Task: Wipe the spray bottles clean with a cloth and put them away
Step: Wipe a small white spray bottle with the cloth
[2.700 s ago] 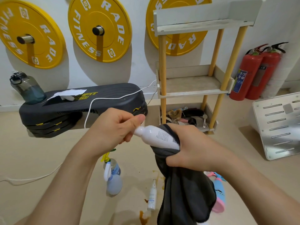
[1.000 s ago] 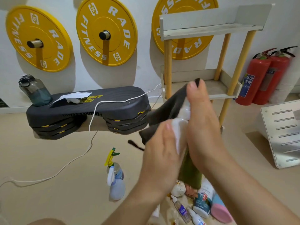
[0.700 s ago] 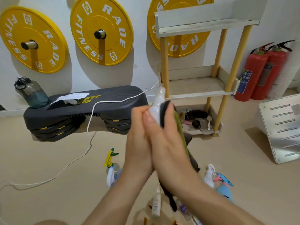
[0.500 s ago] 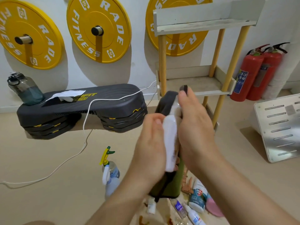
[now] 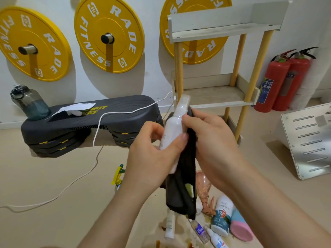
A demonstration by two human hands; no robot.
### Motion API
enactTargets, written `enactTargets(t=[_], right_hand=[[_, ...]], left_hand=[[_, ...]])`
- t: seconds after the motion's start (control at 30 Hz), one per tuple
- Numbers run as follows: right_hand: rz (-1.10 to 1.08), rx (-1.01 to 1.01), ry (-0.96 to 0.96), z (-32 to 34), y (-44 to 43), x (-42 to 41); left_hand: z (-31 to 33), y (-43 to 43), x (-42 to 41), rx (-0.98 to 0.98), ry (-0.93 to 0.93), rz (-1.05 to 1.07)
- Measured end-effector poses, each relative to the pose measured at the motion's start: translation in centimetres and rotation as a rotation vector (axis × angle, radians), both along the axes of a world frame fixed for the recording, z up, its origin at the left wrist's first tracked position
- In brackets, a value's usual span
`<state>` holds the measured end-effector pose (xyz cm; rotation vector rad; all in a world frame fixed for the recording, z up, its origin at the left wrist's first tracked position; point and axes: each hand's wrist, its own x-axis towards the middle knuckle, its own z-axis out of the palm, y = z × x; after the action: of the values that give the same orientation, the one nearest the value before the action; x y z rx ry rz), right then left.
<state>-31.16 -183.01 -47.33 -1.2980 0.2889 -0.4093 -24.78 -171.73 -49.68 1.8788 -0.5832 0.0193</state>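
Observation:
A slim white spray bottle [image 5: 174,126] stands almost upright between my hands at the middle of the view. My left hand [image 5: 152,154] grips its lower body. My right hand [image 5: 213,147] presses a dark grey cloth [image 5: 180,190] against the bottle's right side, and the cloth hangs down below both hands. On the floor beneath lie several more bottles: a thin white one [image 5: 170,225], a small clear one with a blue label [image 5: 199,230], a white bottle with a teal label [image 5: 222,214] and a pink one [image 5: 240,230]. A yellow-green trigger sprayer [image 5: 118,174] shows left of my left wrist.
A white shelf rack [image 5: 217,93] with yellow posts stands against the wall behind my hands. A black step platform [image 5: 86,122] with a water jug [image 5: 29,104] sits to the left, a white cable [image 5: 96,136] trailing off it. Brown spill stains [image 5: 163,228] mark the floor. Red fire extinguishers [image 5: 281,79] stand at right.
The bottle has been turned and rubbed between my hands. The cloth has shifted from wrapped over the bottle top to its right side, leaving the cap end bare.

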Motion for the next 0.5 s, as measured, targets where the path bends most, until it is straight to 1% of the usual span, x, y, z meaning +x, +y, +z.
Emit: enactTargets(t=[0.03, 0.07, 0.13, 0.17, 0.23, 0.3, 0.33, 0.37, 0.4, 0.43, 0.47, 0.5], right_hand=[[0.029, -0.055, 0.015, 0.2, -0.5, -0.1], [0.065, -0.13, 0.033, 0.4, -0.9, -0.2], [0.172, -0.288, 0.09, 0.6, -1.5, -0.4], [0.22, -0.341, 0.113, 0.5, -1.6, -0.6], [0.244, -0.358, 0.115, 0.5, -1.8, -0.9], [0.218, -0.291, 0.063, 0.7, -2.4, -0.9], [0.171, -0.283, 0.029, 0.8, -2.3, -0.9], [0.107, -0.316, -0.004, 0.6, -1.9, -0.8], [0.049, -0.412, -0.027, 0.1, -1.2, -0.8], [0.015, -0.549, -0.024, -0.4, 0.1, -0.7], [0.005, -0.693, -0.003, -1.0, 1.7, -0.7], [0.008, -0.774, 0.017, -1.6, 3.0, -0.5]], left_hand=[[-0.1, 0.1, 0.3, -0.068, 0.017, 0.009], [-0.2, 0.1, 0.6, -0.144, 0.073, 0.006], [-0.5, -0.1, 1.1, -0.283, 0.257, -0.026], [-0.5, -0.2, 1.1, -0.357, 0.377, -0.058], [-0.4, -0.4, 1.0, -0.504, 0.595, -0.125], [0.1, -0.6, 0.8, -0.582, 0.702, -0.158], [0.2, -0.8, 0.7, -0.604, 0.727, -0.168], [0.3, -1.0, 0.5, -0.625, 0.742, -0.176], [0.1, -1.2, 0.5, -0.64, 0.723, -0.173], [0.0, -1.5, 0.2, -0.657, 0.685, -0.158], [-0.3, -1.6, -0.1, -0.652, 0.607, -0.138], [-0.5, -1.6, -0.6, -0.616, 0.513, -0.125]])
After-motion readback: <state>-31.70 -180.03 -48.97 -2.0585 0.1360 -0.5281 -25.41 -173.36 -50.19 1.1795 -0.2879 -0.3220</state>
